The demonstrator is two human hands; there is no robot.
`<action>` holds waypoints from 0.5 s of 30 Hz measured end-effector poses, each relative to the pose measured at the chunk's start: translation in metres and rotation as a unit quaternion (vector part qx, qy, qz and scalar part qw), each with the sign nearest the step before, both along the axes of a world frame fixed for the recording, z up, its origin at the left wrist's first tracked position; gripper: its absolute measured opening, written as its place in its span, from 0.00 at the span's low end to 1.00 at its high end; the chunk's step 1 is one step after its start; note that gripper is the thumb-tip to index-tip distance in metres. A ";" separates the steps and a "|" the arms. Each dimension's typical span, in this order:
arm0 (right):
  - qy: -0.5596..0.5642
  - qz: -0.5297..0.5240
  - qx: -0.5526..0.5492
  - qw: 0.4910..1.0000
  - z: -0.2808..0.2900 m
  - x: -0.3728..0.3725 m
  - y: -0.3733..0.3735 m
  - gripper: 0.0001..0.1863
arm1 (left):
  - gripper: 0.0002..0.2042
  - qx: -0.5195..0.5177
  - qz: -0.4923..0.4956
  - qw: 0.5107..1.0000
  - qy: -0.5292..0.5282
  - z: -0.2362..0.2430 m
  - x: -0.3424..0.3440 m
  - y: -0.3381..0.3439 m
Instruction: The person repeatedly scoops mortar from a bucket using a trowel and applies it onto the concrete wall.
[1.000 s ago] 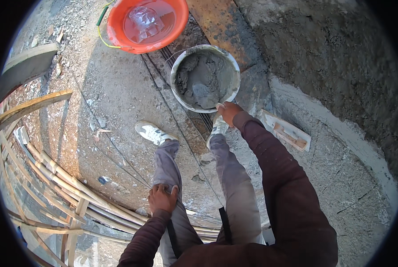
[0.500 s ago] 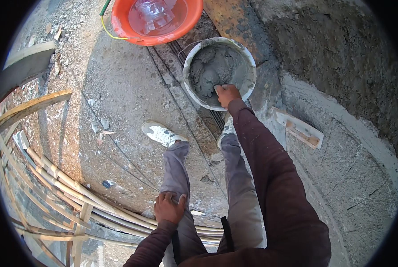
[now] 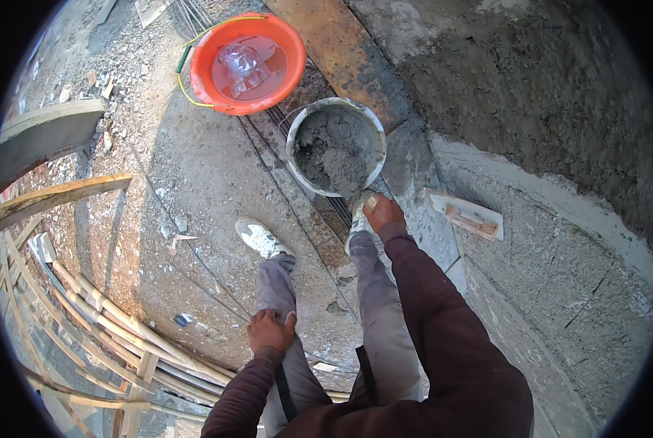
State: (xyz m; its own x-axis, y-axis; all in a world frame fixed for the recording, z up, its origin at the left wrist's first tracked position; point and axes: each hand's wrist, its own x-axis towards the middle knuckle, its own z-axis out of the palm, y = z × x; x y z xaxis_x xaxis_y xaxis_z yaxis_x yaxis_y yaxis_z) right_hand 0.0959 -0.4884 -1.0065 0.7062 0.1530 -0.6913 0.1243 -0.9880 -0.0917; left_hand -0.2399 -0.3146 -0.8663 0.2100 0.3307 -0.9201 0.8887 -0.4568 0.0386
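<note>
My right hand (image 3: 385,215) is closed around the handle of a trowel (image 3: 371,202) at the near rim of a white bucket (image 3: 291,150). Grey wet mortar (image 3: 345,168) lies heaped on the trowel's blade, which it covers from sight. More mortar fills the bucket below. On my left leg, around the knee, rests my left hand (image 3: 271,332), open and holding nothing. A plastering float (image 3: 465,213) with a wooden handle lies on the cement surface to the right of my right hand.
Beyond the bucket stands an orange basin (image 3: 295,69) of water with a clear plastic object inside. Thin rods (image 3: 272,157) run along the ground past the bucket. Bamboo poles (image 3: 133,328) and wooden boards lie at the left. Rough plastered concrete (image 3: 545,197) takes up the right side.
My right hand has drawn the trowel out of the mortar toward me, bringing up a heap on its blade. My left hand stays on my leg. The view has shifted slightly.
</note>
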 end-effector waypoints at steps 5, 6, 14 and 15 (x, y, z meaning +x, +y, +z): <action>-0.049 0.061 0.076 0.994 0.154 0.005 0.008 0.20 | 0.25 -0.002 0.043 0.997 -0.060 0.015 -0.007 0.002; -0.064 0.088 0.112 0.988 0.183 0.003 0.017 0.19 | 0.24 -0.005 0.111 0.990 -0.083 0.011 -0.027 0.010; 0.037 0.324 0.384 0.864 0.479 0.003 0.142 0.13 | 0.18 0.080 0.372 0.893 -0.242 0.059 -0.124 0.070; 0.040 0.330 0.389 0.859 0.503 0.006 0.161 0.13 | 0.18 0.121 0.387 0.877 -0.258 0.066 -0.137 0.073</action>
State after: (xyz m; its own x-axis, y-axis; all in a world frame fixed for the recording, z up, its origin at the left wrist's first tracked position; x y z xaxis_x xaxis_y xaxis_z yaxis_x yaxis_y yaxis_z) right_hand 0.1015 -0.3276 -0.5039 0.2435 0.9394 -0.2414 0.5967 -0.3413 -0.7262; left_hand -0.3774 -0.2417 -0.7998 0.2051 0.7302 -0.6517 0.8285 0.2249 0.5128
